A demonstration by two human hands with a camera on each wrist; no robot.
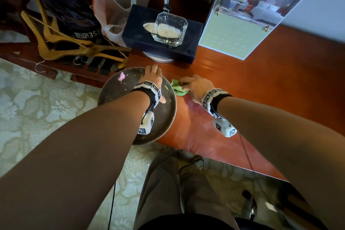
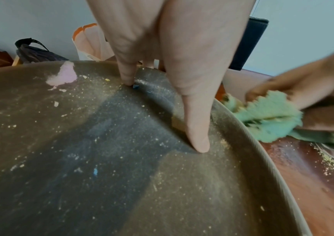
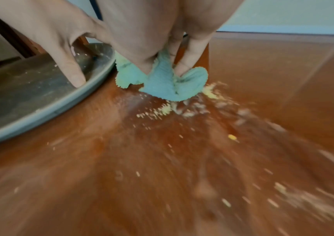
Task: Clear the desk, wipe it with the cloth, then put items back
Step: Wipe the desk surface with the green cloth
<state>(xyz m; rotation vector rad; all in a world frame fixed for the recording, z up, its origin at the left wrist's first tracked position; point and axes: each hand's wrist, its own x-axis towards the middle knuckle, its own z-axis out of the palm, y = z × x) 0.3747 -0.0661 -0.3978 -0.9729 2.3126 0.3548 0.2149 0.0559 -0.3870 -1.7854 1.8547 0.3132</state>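
A round dark tray [image 1: 119,102] hangs past the left edge of the red-brown desk [image 1: 261,89], dusted with crumbs and bearing a pink scrap [image 1: 121,77]. My left hand [image 1: 152,78] holds it at the far rim, its thumb [image 2: 198,143] and one fingertip pressed on the tray's [image 2: 101,159] inner face. My right hand [image 1: 196,86] grips a bunched green cloth [image 1: 177,87] on the desk, right beside the tray's rim. In the right wrist view the cloth [image 3: 162,83] sits against a pile of yellowish crumbs [image 3: 182,108], and the tray [image 3: 31,99] lies at the left.
Behind the hands a glass ashtray [image 1: 169,29] rests on a dark box [image 1: 160,46] by a lamp base [image 1: 158,59]. A framed picture board [image 1: 242,20] leans at the back right. Wooden hangers [image 1: 65,45] and bags [image 1: 112,11] lie on a low rack at the left.
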